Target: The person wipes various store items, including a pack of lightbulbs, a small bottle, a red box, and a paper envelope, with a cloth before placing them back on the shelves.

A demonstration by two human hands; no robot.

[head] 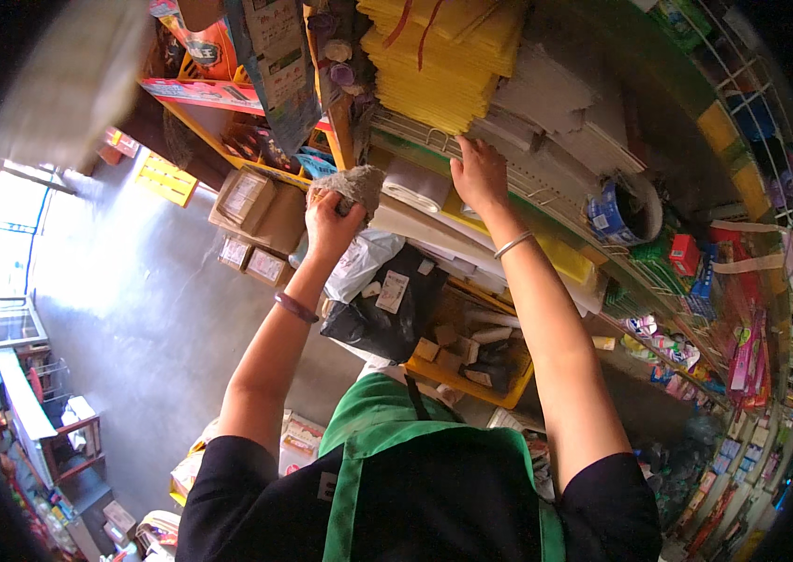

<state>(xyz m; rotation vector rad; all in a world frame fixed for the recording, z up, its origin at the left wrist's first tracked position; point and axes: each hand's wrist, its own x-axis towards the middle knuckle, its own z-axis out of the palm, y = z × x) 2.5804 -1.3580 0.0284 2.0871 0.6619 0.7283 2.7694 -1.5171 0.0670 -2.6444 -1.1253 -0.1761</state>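
Note:
My left hand (332, 223) grips a crumpled grey cloth (351, 186) beside the shelf's post. My right hand (482, 172) is raised to the front edge of a wire shelf (431, 137), its fingertips at the lower corner of a tall stack of yellow sheets (438, 60). Whether those fingers pinch the sheets or only touch them cannot be told. Red strips hang over the stack. Right of it lie piles of pale sheets (544, 88). Below the shelf edge, between my hands, a white roll (416, 186) rests on a lower level.
Cardboard boxes (249, 204) stand on the floor at left, near a yellow display rack (200, 133). Before my legs are a black plastic bag (386, 330), a white bag (361, 263) and a yellow crate (509, 397) of small boxes. A blue-labelled tub (611, 218) sits on the right shelf.

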